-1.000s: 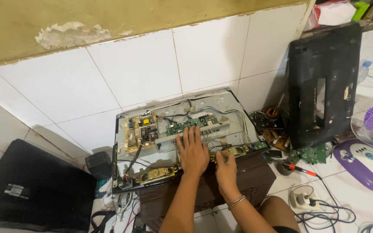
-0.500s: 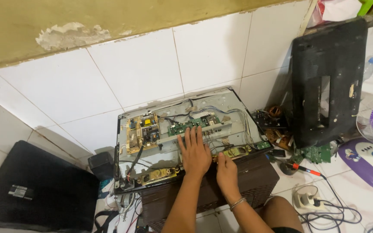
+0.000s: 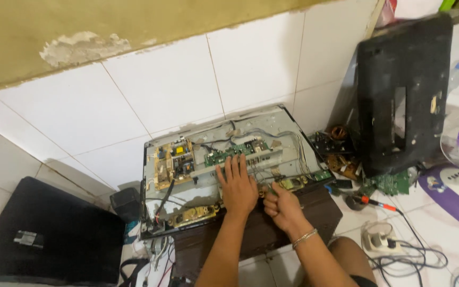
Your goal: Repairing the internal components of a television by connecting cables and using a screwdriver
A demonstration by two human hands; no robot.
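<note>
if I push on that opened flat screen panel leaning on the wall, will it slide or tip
The opened panel probably flexes rather than stays rigid, being a thin, wide metal sheet. Its lower edge sits on a dark wooden stand, so a push could slide it. The left hand pressing flat likely steadies it.

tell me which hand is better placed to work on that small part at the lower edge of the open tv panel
Right, probably. The right hand is already closed at the lower edge of the open panel, beside a small speaker-like part. The left hand lies flat, fingers spread, on the metal back, bracing it.

Bare forearms, no sleeves; thin silver bracelet (image 3: 304, 238) circles the right wrist
</note>
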